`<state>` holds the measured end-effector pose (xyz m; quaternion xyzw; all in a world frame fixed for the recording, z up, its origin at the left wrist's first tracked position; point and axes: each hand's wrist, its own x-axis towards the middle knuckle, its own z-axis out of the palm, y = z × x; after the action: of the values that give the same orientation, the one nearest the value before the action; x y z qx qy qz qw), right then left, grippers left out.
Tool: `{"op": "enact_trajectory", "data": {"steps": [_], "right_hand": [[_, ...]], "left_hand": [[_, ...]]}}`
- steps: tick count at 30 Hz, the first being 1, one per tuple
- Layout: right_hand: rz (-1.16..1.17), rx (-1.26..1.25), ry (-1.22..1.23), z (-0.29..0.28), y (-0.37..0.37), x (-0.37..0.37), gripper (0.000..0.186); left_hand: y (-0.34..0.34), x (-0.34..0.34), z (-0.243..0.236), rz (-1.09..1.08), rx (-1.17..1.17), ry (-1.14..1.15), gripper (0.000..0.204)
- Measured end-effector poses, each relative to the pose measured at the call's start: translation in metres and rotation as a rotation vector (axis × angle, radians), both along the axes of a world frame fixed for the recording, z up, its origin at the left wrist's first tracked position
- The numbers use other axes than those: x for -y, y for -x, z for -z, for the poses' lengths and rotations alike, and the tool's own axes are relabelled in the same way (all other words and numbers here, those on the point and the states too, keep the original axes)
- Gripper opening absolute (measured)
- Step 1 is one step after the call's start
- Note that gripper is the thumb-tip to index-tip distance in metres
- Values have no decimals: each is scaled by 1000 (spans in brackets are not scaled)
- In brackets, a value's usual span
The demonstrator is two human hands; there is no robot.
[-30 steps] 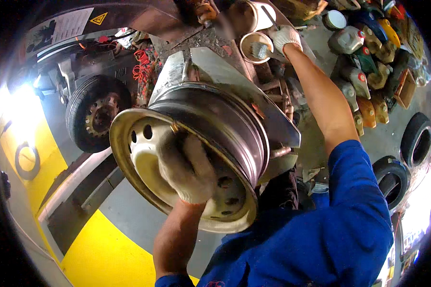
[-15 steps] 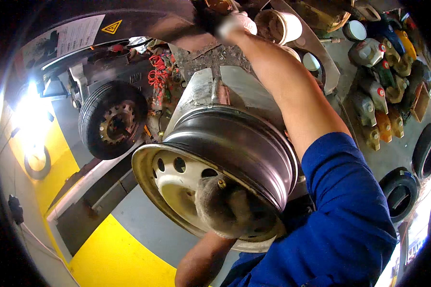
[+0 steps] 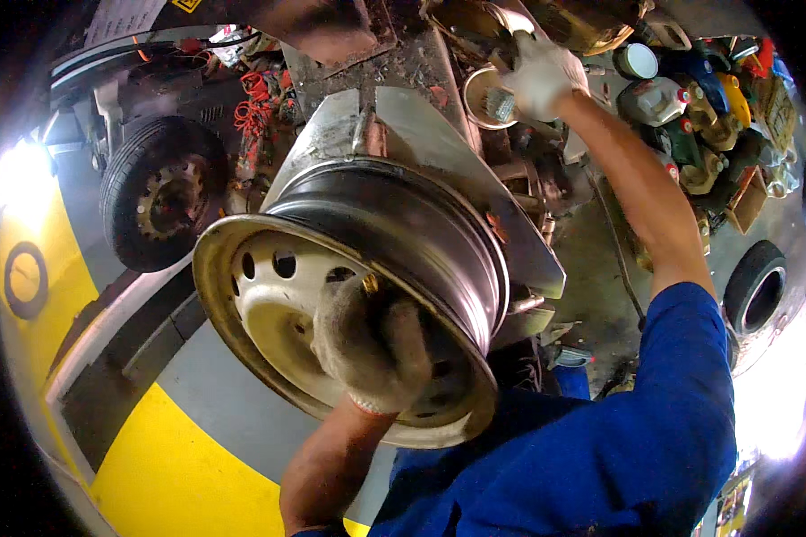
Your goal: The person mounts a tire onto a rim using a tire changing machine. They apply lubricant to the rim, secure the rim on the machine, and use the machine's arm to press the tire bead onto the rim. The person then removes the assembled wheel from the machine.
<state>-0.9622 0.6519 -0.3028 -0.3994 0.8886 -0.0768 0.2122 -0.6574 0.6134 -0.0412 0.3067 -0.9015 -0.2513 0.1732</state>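
My left hand [image 3: 372, 349], in a pale, grimy glove, reaches into the dished face of a steel wheel rim [image 3: 403, 233], fingers curled on it beside the brass valve stem [image 3: 370, 284]. The rim rests tilted on grey metal plates [image 3: 322, 134] of a machine. My gloved right hand [image 3: 546, 76] is stretched to the upper right, fingers bent at a small container [image 3: 480, 94] with a brush [image 3: 501, 106] in it. What those fingers grip, if anything, is hidden.
A mounted tyre [image 3: 130, 206] stands at left, by red cables [image 3: 253, 115] and a yellow-and-grey floor [image 3: 170, 447]. Several jugs [image 3: 654, 103] crowd the upper right; a loose tyre [image 3: 739, 304] lies below them. Dark machine parts [image 3: 340, 31] span the top.
My right hand went up and left, blurred, half a second ago, and is now back right beside the brush container. My left hand stays in the rim; the view has shifted.
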Motion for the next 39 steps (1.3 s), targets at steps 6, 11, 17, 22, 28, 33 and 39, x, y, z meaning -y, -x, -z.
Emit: {"op": "enact_trajectory", "data": {"steps": [6, 11, 17, 22, 28, 33, 39], "right_hand": [[-409, -46, -184, -13, -45, -80, 62], [30, 298, -60, 15, -81, -92, 35], [19, 279, 16, 47, -100, -94, 30], [43, 322, 75, 66, -105, -96, 43], [46, 398, 109, 44, -102, -83, 57], [60, 300, 22, 38, -105, -77, 49], [56, 113, 59, 24, -83, -30, 35]], "left_hand": [[0, -5, -2, -13, 85, 34, 23], [2, -5, 1, -16, 41, 32, 21], [8, -8, -1, -69, 37, 43, 23], [8, -11, 1, -94, 6, 39, 22], [3, -10, -6, -68, 118, 30, 25], [0, -9, -1, -51, 73, 0, 27], [-3, -3, -1, -1, 25, 1, 25]]}}
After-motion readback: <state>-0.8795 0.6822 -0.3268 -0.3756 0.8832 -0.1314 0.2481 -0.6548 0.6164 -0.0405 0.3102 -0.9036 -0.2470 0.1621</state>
